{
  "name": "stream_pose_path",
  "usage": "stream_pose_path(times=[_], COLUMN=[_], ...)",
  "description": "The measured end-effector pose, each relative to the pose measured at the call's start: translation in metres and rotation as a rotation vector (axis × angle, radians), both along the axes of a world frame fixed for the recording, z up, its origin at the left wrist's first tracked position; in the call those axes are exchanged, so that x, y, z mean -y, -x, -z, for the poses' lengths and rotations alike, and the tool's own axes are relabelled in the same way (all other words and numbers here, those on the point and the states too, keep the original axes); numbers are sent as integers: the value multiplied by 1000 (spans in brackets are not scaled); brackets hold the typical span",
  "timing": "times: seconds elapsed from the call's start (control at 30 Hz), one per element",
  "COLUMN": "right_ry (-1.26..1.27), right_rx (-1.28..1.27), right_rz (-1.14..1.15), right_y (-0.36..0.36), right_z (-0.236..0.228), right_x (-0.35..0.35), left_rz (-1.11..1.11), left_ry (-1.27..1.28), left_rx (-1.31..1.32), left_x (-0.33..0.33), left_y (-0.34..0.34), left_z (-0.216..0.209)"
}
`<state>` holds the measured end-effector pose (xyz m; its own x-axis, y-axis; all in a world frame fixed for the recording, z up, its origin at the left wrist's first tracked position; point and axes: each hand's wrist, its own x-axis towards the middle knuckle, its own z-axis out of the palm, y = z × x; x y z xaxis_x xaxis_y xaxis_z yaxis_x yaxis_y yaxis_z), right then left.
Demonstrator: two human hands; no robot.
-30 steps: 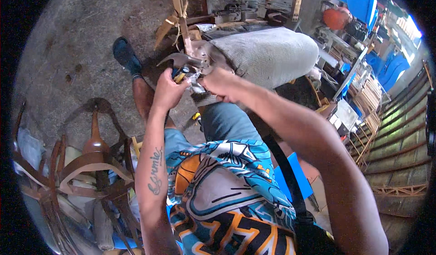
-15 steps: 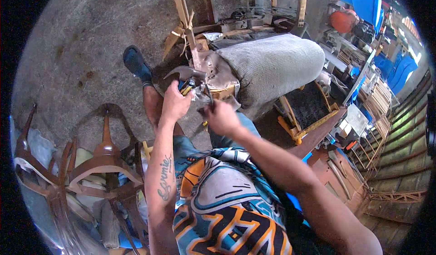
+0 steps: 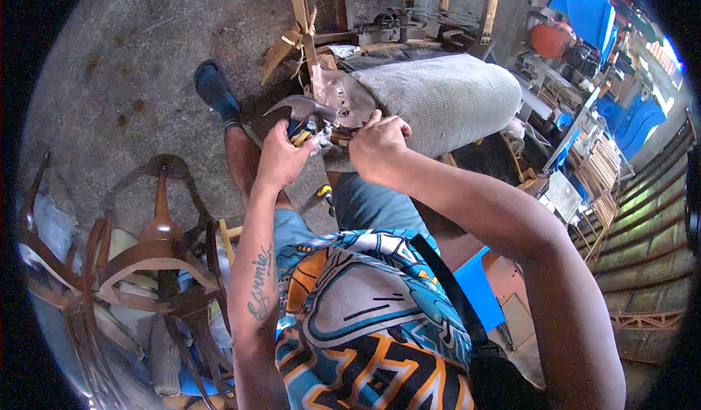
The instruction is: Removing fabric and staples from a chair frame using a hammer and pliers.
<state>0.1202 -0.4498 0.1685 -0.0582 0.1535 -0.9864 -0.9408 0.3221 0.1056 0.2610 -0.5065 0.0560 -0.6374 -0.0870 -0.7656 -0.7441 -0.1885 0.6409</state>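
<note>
My left hand (image 3: 277,158) is closed around a claw hammer (image 3: 303,108), its metal head tilted up beside the frayed end of a padded furniture piece. A yellow-and-black grip (image 3: 301,138) shows in the same hand; whether it belongs to the hammer or to a second tool, I cannot tell. My right hand (image 3: 380,147) is closed at the loose beige fabric (image 3: 343,97) covering that end, fingertips pressed on its edge. Grey woven cloth wraps the long rounded padded piece (image 3: 453,92) behind it. White shreds (image 3: 321,138) hang between my hands.
A yellow-and-black tool (image 3: 326,192) lies on the floor by my leg. Brown wooden chair frames (image 3: 161,264) crowd the lower left. An upright wooden bar (image 3: 299,8) rises beyond the fabric end. Stacked wood strips (image 3: 602,165) and blue sheets (image 3: 642,121) stand at right.
My right hand has moved up and slightly right, onto the loose fabric. That fabric now lies higher over the end. My left hand keeps the hammer in almost the same place.
</note>
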Motion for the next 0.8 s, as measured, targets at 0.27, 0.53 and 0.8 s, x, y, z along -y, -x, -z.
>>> stream_pose_path(times=[0.27, 0.53, 0.8], right_ry=[43, 238, 214], right_rx=[-97, 13, 114], right_rz=[-41, 258, 711], right_y=[-10, -11, 21], right_z=[-1, 25, 46], right_x=[-8, 3, -31], left_rz=[-6, -24, -223], left_ry=[-82, -15, 10], left_rx=[37, 33, 58], left_x=[5, 11, 49], left_y=[-5, 0, 5], left_z=[-1, -10, -10])
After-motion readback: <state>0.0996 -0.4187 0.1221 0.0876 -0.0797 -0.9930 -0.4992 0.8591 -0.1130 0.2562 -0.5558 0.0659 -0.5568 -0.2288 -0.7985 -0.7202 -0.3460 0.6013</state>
